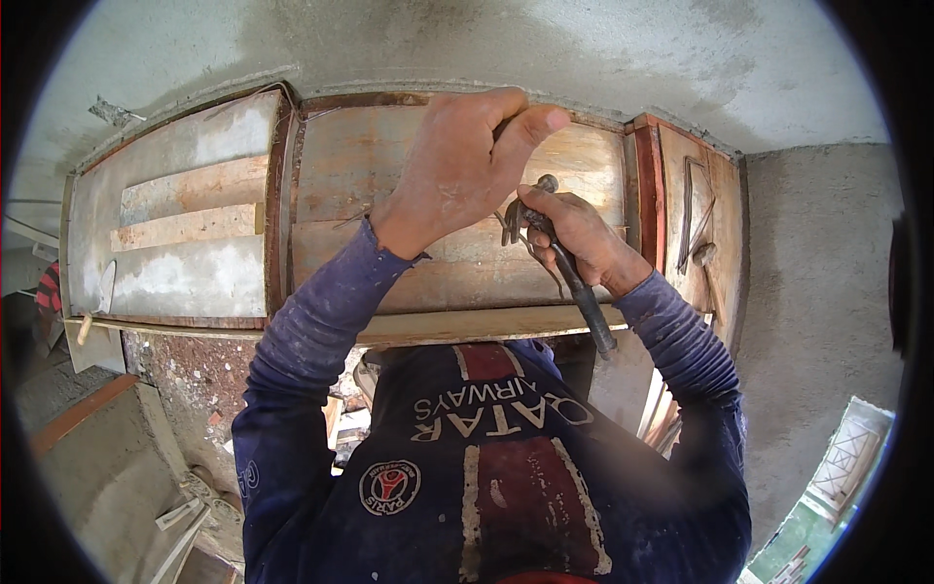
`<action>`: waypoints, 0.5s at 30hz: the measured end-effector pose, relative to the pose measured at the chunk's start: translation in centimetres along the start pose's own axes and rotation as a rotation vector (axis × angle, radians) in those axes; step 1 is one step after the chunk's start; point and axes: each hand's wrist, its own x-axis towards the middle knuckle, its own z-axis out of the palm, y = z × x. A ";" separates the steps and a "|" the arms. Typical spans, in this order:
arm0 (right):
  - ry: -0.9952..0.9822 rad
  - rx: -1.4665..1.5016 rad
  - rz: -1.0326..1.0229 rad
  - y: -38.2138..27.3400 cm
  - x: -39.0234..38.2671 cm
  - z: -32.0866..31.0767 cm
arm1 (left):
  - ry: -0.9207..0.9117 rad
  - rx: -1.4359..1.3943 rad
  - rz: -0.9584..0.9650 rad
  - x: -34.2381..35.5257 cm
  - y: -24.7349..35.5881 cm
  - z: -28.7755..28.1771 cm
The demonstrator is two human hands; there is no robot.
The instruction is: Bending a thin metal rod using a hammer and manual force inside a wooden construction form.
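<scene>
My left hand (462,165) is raised against a wooden formwork panel (360,156), thumb and fingers pinched on a small dark metal piece; what it is I cannot tell. Just right of it and lower, my right hand (584,238) grips a claw hammer (574,277) close to its head. The hammer's claw points left at the board beneath my left hand, and its black handle slants down to the right. A thin bent wire (545,263) hangs off the board below the hammer head. Both arms are in dark blue sleeves.
More boards with pale wooden battens (185,209) run to the left, under a grey plaster surface (584,58). A second hammer (704,258) and a bent metal rod (689,209) rest on the right panel. A rough concrete wall (817,282) stands right; planks and rubble lie below left.
</scene>
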 end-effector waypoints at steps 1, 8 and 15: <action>0.008 -0.025 -0.017 -0.1 0.1 0.0 | 0.000 0.000 0.000 0.0 0.0 0.0; 0.046 -0.096 -0.030 -0.2 0.4 0.0 | 0.044 0.018 0.133 -0.4 1.0 0.8; 0.063 -0.098 -0.075 0.9 1.5 0.4 | 0.043 0.084 0.144 -0.6 0.4 1.9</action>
